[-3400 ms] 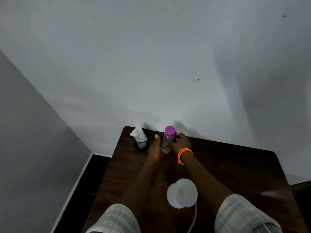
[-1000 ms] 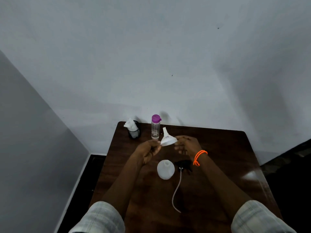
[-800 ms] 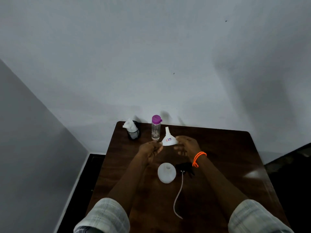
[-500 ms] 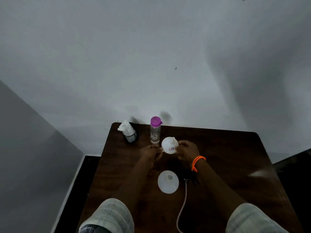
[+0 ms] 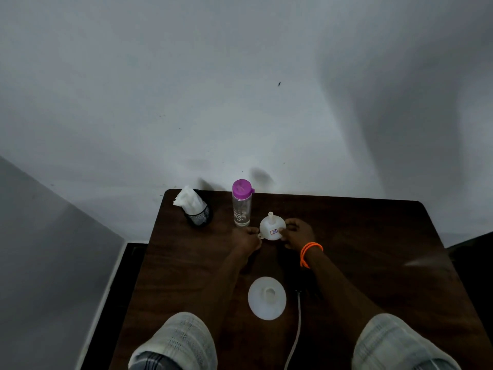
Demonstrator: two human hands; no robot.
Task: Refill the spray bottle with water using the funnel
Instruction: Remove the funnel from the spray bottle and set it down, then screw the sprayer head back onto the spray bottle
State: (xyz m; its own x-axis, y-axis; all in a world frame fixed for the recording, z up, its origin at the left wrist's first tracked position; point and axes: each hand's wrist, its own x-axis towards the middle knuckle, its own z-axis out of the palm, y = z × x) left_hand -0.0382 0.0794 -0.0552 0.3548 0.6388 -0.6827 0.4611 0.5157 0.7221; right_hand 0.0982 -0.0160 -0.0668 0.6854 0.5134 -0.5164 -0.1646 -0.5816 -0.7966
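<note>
1. Head view, hands: funnel [image 5: 272, 230] held between both hands above the far middle of the dark wooden surface [image 5: 373, 236], spout pointing up and away, wide mouth turned down toward the wearer, small red-and-blue label on its wall.
2. Left hand [image 5: 246, 240] at the funnel's left rim, fingertips pinching the small tab there; exact finger layout too dark to tell.
3. Right hand [image 5: 297, 233] at the funnel's right side, fingers curled round the rim, orange bracelet [image 5: 309, 252] on the wrist.
4. Spray bottle [image 5: 266, 297] upright near the middle of the surface, closer to the near edge than the hands, seen from above as a white round body with an open neck, cap off, well apart from the funnel.
5. Spray head [image 5: 306, 291] just to the right of the bottle, dark and partly hidden under the right forearm, with its pale dip tube [image 5: 296, 329] trailing toward the near edge.
6. Water bottle [image 5: 241, 204] with purple cap upright close to the far edge, just left of the funnel, clear, some water in the bottom.
7. Black mesh cup [image 5: 198, 216] stuffed with white tissue [image 5: 188, 200] at the far left corner.
8. Pale checked sleeves [image 5: 176, 343] at the bottom of the view, both forearms reaching over the near edge.
9. White wall [image 5: 240, 89] beyond the far edge.
</note>
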